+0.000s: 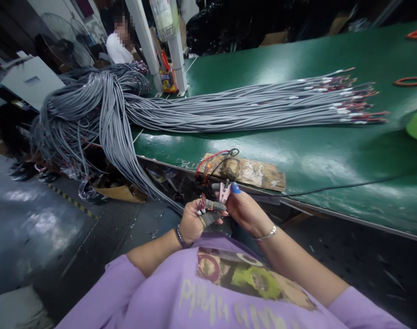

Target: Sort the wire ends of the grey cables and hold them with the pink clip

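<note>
My left hand (194,220) is closed round the end of a grey cable (147,187) whose red and dark wire tips stick up from the fist. Grey finger covers sit on its thumb and forefinger. My right hand (244,208) is closed on a small pink clip-like tool (224,191) and wears a blue cap on one fingertip. Both hands meet close together just below the edge of the green table (332,155), in front of my purple shirt.
A thick bundle of grey cables (249,107) lies across the table and hangs off its left end to the floor. A taped cardboard pad (253,172) with red and black wires sits at the table edge. A person in white (118,45) sits far left. Orange rings (410,81) lie at right.
</note>
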`<state>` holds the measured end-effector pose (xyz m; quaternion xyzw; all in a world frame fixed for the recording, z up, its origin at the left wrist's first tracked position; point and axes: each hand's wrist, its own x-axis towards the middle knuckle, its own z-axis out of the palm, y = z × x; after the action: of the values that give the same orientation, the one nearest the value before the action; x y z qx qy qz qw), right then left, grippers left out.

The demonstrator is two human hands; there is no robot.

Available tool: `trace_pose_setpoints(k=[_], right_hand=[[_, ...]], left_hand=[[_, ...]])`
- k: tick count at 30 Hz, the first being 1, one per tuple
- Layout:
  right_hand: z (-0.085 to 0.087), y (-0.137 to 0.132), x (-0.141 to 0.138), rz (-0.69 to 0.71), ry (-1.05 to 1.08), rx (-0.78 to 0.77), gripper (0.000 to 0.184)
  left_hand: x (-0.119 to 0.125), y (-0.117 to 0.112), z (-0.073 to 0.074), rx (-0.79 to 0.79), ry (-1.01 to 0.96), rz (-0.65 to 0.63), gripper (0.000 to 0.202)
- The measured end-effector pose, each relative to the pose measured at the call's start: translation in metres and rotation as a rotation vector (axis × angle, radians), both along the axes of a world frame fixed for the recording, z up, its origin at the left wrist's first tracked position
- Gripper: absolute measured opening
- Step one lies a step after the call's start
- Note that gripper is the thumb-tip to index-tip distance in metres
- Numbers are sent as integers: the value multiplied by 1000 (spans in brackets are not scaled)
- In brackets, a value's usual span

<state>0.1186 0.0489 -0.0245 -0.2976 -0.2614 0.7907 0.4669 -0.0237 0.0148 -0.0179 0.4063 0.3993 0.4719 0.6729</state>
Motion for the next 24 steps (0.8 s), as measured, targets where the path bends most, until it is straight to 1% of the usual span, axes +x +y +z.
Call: trace_pose_setpoints(k=[2, 5, 10, 13, 16, 18, 21, 24], right_hand=[[1, 0, -2, -33, 33, -21, 46], [1, 0, -4, -71, 64, -8, 44], [-2, 0, -6, -78, 77, 0, 42], [-7, -1, -5, -47, 56, -20, 47], [-18, -3, 0, -61, 18, -52, 49], [-26, -3, 4, -87, -22, -68, 49], [-37, -5, 12, -105, -110, -86, 48], [-41, -9, 19, -118, -250, -62, 49]], left_hand=[[2, 2, 0, -11, -5, -5, 42], [3, 4, -1, -28, -9, -6, 44], [4, 4, -4, -38, -12, -16, 42], [4, 3, -3, -45, -6, -17, 43], [1, 0, -3, -51, -2, -1, 44], [-1, -1, -7, -69, 5, 1, 46], [-5, -3, -18, -131, 27, -9, 51], [-6, -2, -31, -175, 34, -13, 55]])
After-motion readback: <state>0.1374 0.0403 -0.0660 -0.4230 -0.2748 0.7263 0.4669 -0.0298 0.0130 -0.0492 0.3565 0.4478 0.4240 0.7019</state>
